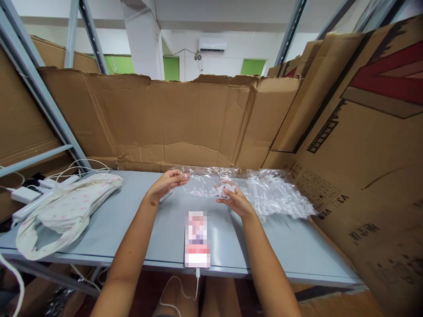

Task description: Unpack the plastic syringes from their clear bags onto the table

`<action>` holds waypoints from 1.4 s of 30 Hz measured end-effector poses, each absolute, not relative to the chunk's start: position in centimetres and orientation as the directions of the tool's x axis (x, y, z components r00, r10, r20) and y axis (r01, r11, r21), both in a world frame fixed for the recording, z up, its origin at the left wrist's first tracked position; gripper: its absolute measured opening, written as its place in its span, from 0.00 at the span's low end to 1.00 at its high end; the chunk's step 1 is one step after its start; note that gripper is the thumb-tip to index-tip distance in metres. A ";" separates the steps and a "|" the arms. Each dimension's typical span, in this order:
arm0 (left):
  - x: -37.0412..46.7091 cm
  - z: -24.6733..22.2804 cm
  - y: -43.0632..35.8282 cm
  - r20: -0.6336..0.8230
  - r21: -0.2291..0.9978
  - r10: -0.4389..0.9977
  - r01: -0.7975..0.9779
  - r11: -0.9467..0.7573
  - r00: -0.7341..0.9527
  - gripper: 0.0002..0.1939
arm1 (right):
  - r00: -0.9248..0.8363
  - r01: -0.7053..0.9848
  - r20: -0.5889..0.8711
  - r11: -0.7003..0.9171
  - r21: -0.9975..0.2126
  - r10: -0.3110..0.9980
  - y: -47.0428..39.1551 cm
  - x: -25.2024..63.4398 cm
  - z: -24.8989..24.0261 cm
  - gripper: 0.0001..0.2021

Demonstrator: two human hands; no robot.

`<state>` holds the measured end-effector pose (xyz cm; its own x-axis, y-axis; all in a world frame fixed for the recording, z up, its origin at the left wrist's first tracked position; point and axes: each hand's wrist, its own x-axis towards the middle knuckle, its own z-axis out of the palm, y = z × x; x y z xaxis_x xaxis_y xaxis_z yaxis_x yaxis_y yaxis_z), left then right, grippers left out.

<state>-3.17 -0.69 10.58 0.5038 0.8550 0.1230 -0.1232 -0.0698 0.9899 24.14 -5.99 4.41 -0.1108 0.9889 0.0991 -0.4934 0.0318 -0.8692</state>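
Smartphone (197, 240) (landmark): lying near the front edge of the grey tabletop (158, 251), its screen showing as blurred blocks; a white charging cable (198, 274) is running from its near end down over the edge.
Right hand (236, 200): hovering beyond the smartphone and to its right; its fingers are curling around a small cluster, grasping it.
White plastic pieces (221, 190): resting in the right hand, beyond the smartphone and slightly right of it; too small for exact form.
Left hand (169, 182): hovering beyond the smartphone and to its left; its fingers are stretching rightward, close together. Cannot tell whether they are pinching anything.
Clear plastic film (211, 171): spreading beyond the smartphone, past both hands, crinkling and catching light.
Transparent bag heap (274, 191): lying beyond the smartphone and well to its right, near the right wrist; white parts are showing through.
Cloth bag (76, 198): slumping well left of the smartphone, pale with pink spots, its strap drooping toward the front edge.
White adapters (24, 197): crowding farther left of the smartphone than the cloth bag, cables looping over them.
Cardboard panel (185, 105): standing far beyond the smartphone, closing off the rear.
Printed carton (363, 176): standing far right of the smartphone, bearing red and black markings.
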 end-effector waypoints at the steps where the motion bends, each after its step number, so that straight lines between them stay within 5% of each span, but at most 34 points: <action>1: -3.2 10.5 -0.7 0.122 0.986 0.836 -0.163 -0.040 0.535 0.13 | -0.114 -0.494 0.103 0.033 -0.869 0.988 -6.0 24.1 4.4 0.21; 16: -1.9 6.9 -0.5 0.056 0.878 0.774 -0.400 0.262 0.630 0.10 | -0.044 -0.674 0.258 0.162 -0.721 0.965 -5.8 24.0 4.3 0.15; 24: -0.6 5.6 -0.6 -0.047 0.846 0.754 -0.375 0.379 0.656 0.11 | -0.148 -0.704 0.259 0.082 -0.706 0.954 -6.5 22.6 4.9 0.25; 36: -0.1 4.9 -0.8 -0.024 0.826 0.732 -0.399 0.398 0.681 0.15 | -0.040 -0.647 0.218 0.141 -0.750 0.975 -5.6 21.3 3.5 0.27; 42: 0.4 4.8 -1.0 -0.003 0.796 0.746 -0.450 0.405 0.666 0.15 | -0.128 -0.635 0.152 0.037 -0.771 0.980 -6.1 20.2 3.3 0.34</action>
<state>0.44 -0.97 4.85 0.6661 0.7458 -0.0030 -0.4503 0.4053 0.7956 20.19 -6.08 3.27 -0.1280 0.9800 0.1522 -0.6353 0.0369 -0.7714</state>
